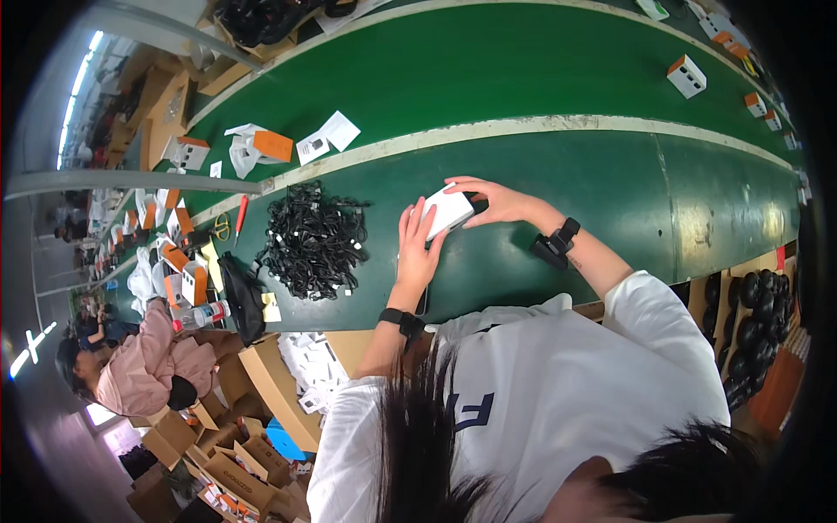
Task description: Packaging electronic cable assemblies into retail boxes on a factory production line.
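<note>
Over the green table [558, 187] I hold a small white box [451, 209] between both hands. My left hand [418, 240] is closed on its left side, fingers laid along the white face. At the box's other end, my right hand [499, 202] grips with thumb and fingers. Something dark shows at that end, beside the right fingers; whether it is an opening or an item I cannot tell. A big heap of black cables [316, 240] with small white tags lies left of my left hand. A dark flat edge, partly hidden, shows beside my left wrist.
Left of the cables lie a black pouch [241, 296], a red-handled tool [241, 216], yellow-handled scissors [221, 227] and a bottle [202, 315]. Orange-and-white boxes [273, 146] stand on the far green belt [488, 57]. A carton of white pieces [281, 388] sits below. A person in pink [153, 370] is at left.
</note>
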Available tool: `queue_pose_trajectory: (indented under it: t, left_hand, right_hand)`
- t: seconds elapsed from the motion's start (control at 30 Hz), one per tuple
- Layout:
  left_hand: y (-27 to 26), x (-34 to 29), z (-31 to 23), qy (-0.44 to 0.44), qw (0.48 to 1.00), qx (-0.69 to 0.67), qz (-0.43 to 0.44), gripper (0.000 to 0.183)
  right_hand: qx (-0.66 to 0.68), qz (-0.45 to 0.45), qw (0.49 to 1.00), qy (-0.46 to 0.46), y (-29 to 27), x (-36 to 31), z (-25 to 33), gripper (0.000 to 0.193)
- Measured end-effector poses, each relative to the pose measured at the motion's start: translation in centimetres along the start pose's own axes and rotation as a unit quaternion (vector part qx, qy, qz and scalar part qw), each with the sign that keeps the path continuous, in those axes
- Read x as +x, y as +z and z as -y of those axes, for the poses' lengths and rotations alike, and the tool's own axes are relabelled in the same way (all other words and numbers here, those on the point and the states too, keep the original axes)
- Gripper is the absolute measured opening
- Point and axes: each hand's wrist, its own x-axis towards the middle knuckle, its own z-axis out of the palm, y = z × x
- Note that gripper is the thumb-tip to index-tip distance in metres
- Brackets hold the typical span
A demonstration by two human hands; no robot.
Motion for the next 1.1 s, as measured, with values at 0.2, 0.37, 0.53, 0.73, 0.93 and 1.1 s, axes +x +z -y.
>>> queue_pose_trajectory:
  t: [0.2,0.37,0.53,0.73,0.93,1.1]
  left_hand:
    - [0.7,-0.5,-0.2,0.05,0.986,0.159,-0.009,0.042]
    - [2.0,-1.8,-0.9,0.061,0.986,0.153,0.004,0.043]
    - [1.9,-1.6,-1.4,0.038,0.997,0.07,-0.01,0.043]
    - [-1.1,2.4,1.0,0.013,0.997,-0.013,-0.072,0.031]
    - [-3.3,10.3,15.1,-0.193,0.963,0.091,-0.167,0.044]
    - [-3.4,15.6,26.3,-0.278,0.924,0.181,-0.19,0.078]
  right_hand:
    - [-0.088,-0.039,0.993,-0.071,0.2,-0.6,-1.8,0.04]
    - [-0.185,-0.058,0.976,-0.096,0.3,-1.2,-1.7,0.042]
    - [-0.201,-0.044,0.979,-0.006,0.8,-0.2,-0.1,0.057]
    - [-0.266,-0.013,0.964,0.016,-2.6,3.3,2.7,0.062]
    - [-0.293,-0.301,0.908,-0.011,-16.6,3.5,-0.3,0.066]
    - [-0.368,-0.466,0.805,0.003,-31.5,0.3,-8.8,0.076]
